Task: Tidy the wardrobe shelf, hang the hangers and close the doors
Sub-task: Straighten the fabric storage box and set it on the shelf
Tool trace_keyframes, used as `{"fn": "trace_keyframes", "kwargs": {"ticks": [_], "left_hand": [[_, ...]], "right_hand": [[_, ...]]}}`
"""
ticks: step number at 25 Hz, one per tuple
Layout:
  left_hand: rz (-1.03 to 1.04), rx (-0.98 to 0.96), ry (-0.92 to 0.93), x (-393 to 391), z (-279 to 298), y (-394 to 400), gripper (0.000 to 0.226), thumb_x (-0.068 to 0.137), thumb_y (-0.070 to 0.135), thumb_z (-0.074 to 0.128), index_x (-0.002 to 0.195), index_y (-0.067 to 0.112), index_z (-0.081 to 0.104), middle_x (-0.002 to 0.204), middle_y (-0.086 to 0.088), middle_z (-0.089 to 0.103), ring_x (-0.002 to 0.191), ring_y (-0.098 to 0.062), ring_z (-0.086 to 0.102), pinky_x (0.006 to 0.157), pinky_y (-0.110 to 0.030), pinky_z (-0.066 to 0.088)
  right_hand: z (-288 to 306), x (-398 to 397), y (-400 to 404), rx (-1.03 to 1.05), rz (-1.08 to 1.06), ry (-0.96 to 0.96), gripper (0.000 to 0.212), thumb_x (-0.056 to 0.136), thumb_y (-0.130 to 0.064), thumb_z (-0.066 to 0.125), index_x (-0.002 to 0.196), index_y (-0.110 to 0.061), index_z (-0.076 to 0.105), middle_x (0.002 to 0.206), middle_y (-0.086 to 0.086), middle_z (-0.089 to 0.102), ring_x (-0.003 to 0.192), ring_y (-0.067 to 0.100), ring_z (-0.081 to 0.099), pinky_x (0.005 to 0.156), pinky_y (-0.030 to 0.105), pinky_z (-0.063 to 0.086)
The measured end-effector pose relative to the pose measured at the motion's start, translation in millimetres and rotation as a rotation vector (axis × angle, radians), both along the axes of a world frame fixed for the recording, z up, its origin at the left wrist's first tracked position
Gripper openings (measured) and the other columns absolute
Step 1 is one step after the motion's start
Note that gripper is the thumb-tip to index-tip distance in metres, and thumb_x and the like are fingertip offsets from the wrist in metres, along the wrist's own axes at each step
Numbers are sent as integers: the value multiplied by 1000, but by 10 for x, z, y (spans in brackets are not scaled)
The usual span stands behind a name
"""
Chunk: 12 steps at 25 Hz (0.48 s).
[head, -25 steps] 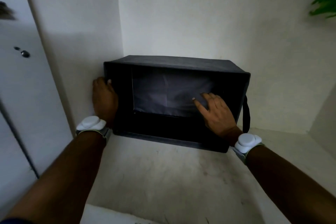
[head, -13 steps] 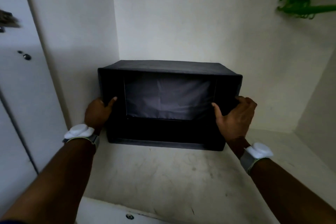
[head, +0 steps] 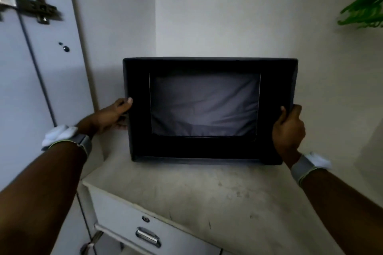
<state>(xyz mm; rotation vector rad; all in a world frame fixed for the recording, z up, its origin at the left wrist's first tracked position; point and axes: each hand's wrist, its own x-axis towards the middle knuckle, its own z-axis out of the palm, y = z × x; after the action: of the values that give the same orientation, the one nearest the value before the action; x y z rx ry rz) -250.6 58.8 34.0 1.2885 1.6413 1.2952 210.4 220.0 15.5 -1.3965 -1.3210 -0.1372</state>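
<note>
A black fabric storage box [head: 207, 149] with a clear front window stands on the white wardrobe shelf [head: 207, 196], away from the left wall. My left hand [head: 113, 116] grips its left edge, thumb on the front face. At the box's right edge my right hand [head: 289, 128] is closed around the corner. Green hangers [head: 364, 12] hang at the upper right, partly cut off by the frame.
The open left door [head: 24, 89] carries a metal hinge [head: 35, 8] at the top left. Below the shelf is a drawer [head: 145, 232] with a keyhole and a metal handle. The wardrobe's back wall stands right behind the box.
Both hands moved from the box's front and left side to grip its two edges. The box has come forward and away from the left wall, now facing me squarely.
</note>
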Motion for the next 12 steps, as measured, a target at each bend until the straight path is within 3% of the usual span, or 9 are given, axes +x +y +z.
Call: {"fn": "trace_keyframes", "kwargs": {"ticks": [2, 5, 7, 9, 12], "left_hand": [[33, 91, -56, 61, 77, -143, 58, 75, 76, 36, 125, 48, 48, 140, 4, 52, 105, -12, 61, 72, -27, 50], [72, 265, -82, 52, 129, -192, 73, 78, 81, 35, 139, 43, 44, 144, 6, 51, 120, -18, 57, 82, -31, 48], [37, 480, -86, -20, 165, -158, 64, 94, 66, 39, 149, 33, 38, 149, -2, 49, 135, -26, 48, 101, -40, 46], [39, 636, -36, -45, 232, -161, 54, 102, 38, 44, 152, 22, 34, 155, -9, 42, 143, -28, 40, 117, -48, 32], [189, 717, 0, 7, 322, -283, 57, 96, 21, 57, 149, 14, 37, 152, -10, 45, 135, -18, 49, 117, -41, 36]], "right_hand": [[229, 77, 41, 10, 50, -45, 38, 105, -34, 36, 115, 1, 47, 87, 35, 64, 75, 49, 62, 65, 50, 50], [611, 96, 66, 2, 136, -134, 33, 105, -31, 38, 109, 0, 50, 90, 34, 63, 78, 48, 62, 67, 50, 52], [874, 109, 62, -32, 191, -192, 32, 103, -31, 40, 108, -2, 52, 93, 33, 63, 81, 48, 62, 69, 50, 52], [1148, 107, 50, -66, 228, -258, 31, 102, -33, 43, 106, -4, 54, 97, 32, 63, 86, 49, 61, 74, 51, 53], [1485, 15, 62, -123, 319, -351, 28, 99, -31, 50, 109, -7, 59, 106, 29, 64, 98, 47, 61, 83, 46, 52]]}}
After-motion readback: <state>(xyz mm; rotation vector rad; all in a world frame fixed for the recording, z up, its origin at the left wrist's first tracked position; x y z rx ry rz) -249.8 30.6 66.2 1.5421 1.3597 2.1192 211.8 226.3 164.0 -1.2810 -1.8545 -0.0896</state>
